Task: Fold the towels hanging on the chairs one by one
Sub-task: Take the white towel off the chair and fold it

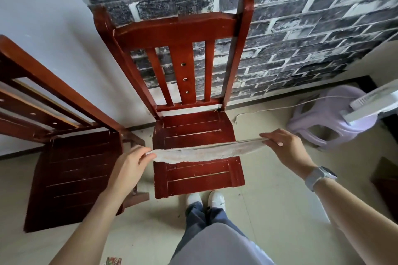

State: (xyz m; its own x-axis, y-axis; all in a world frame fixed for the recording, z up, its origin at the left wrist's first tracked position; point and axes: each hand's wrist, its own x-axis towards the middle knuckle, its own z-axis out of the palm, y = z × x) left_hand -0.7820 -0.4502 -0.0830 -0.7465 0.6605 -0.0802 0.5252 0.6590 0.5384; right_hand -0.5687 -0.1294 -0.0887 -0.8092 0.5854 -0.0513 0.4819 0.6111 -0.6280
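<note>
A pale, worn towel (206,151) is stretched flat and seen nearly edge-on above the seat of the middle red wooden chair (193,127). My left hand (131,165) pinches its left end between thumb and fingers. My right hand (286,148) pinches its right end. The towel sags slightly in the middle. Whether it touches the seat I cannot tell. The chair's backrest (176,28) carries no towel.
A second red chair (71,170) stands close on the left, its backrest bare. A lilac plastic stool (323,122) with a white device and cable sits at the right by the brick-pattern wall. My feet (205,200) stand at the middle chair's front edge.
</note>
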